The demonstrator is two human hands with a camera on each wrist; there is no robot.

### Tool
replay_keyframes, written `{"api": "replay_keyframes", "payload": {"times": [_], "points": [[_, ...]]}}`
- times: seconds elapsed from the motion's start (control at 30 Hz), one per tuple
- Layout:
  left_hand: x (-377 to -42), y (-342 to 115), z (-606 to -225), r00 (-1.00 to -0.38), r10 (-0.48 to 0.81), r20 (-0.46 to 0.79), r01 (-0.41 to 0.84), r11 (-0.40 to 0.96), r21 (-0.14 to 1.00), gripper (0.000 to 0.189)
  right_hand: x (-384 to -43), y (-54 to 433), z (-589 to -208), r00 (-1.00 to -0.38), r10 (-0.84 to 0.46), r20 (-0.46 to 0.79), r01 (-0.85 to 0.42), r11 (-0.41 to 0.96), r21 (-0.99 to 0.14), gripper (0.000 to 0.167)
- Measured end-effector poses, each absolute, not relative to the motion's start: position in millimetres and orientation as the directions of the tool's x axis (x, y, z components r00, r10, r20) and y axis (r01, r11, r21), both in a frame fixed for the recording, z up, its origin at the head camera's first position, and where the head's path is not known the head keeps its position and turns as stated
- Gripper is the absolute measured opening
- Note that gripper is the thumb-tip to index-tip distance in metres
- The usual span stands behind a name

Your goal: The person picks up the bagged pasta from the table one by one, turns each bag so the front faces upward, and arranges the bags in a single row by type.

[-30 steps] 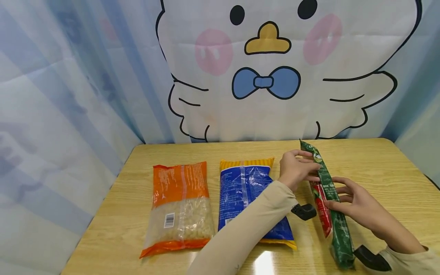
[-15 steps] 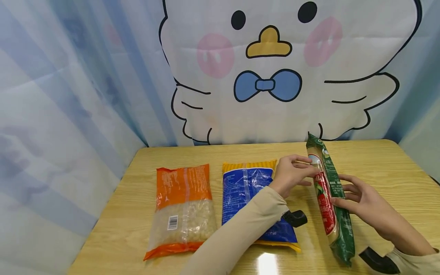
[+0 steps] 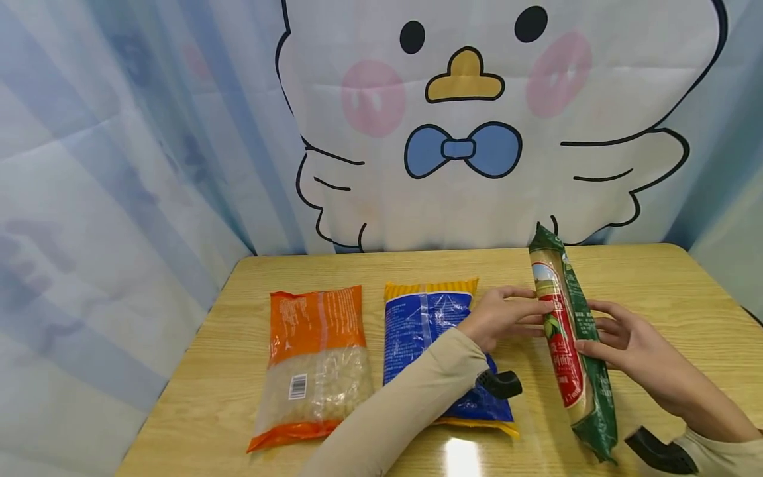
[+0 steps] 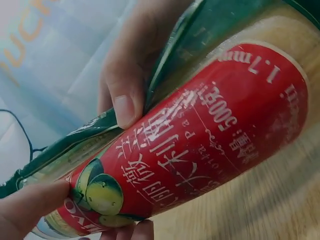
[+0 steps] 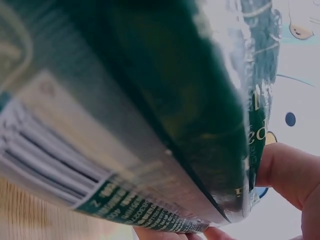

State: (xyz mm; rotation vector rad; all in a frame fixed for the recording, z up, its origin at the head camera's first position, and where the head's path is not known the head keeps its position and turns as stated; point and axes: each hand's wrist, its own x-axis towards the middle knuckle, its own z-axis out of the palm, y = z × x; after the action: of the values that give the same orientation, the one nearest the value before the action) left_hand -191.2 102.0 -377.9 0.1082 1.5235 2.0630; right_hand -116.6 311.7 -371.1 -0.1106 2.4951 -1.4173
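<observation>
The pasta packet (image 3: 565, 354) was held in two hands over the right part of the table (image 3: 673, 291), its long body slanted and its far end showing against the curtain (image 3: 179, 165); whether the near end touched the wood could not be told. The left hand (image 3: 505, 315) gripped it from the left, thumb on the red label and fingertips at its lower side, while the right hand (image 3: 633, 343) held the other edge, thumb on the front. The chief risk, it seemed, was a roll — the packet was round and slick, and both hands held only its middle stretch, so the unheld near end could swing down if either thumb eased. Squeezing too hard might bend the packet, and anything brittle in it could snap. A pull on the green side flap could strain the seam. The left sleeve (image 3: 387, 411) lay across the view of the blue bag (image 3: 411, 338) — a low sweep of that arm might catch it and nudge it toward the orange bag (image 3: 314, 371).
</observation>
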Motion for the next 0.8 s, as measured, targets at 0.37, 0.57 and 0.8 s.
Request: {"api": "replay_keyframes", "payload": {"times": [0.37, 0.57, 0.8], "points": [[-189, 108, -385, -0.803, 0.499, -0.326, -0.451, -0.152, 0.879, 0.032, -116, 309, -375, -0.950, -0.211, -0.228, 0.099, 0.492, -0.865, 0.078], [-186, 111, -383, -0.862, 0.377, -0.338, -0.420, -0.160, 0.893, 0.025, -118, 308, -378, -0.947, -0.227, -0.227, 0.102, 0.457, -0.884, 0.071], [-186, 112, -378, -0.880, 0.301, -0.367, -0.421, -0.139, 0.896, 0.029, -116, 307, -372, -0.951, -0.225, -0.213, 0.070, 0.513, -0.855, 0.069]]}}
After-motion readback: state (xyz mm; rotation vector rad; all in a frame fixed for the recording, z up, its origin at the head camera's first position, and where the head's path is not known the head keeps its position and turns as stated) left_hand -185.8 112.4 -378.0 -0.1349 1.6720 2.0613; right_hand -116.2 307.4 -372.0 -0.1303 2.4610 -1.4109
